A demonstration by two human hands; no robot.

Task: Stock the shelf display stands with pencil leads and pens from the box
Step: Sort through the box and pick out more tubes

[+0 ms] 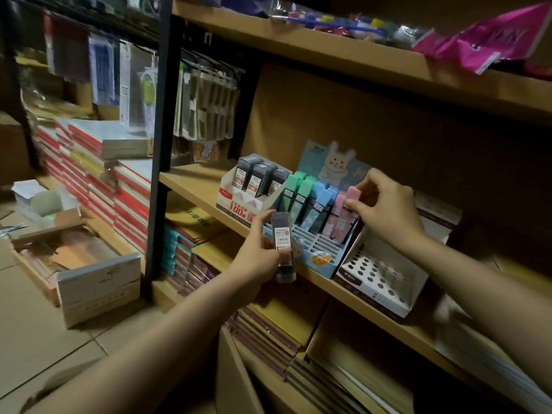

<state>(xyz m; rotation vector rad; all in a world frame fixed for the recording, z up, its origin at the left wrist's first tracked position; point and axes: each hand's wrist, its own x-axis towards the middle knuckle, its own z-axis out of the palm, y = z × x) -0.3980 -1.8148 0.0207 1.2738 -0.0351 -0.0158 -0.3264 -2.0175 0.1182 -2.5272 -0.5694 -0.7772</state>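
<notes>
My left hand grips a stack of grey pencil lead cases in front of the middle shelf. My right hand pinches the pink cap of a lead case standing in the blue rabbit display stand. That stand holds green, blue and pink cases in its back rows; its front slots are bare. To its left stands a white display box with grey lead cases. To its right sits a white stand with round holes.
The wooden shelf runs diagonally, with notebooks stacked below it. An open cardboard box rests on the floor at left. Red-edged notebook stacks and hanging packets fill the left rack. A pink bag lies on the upper shelf.
</notes>
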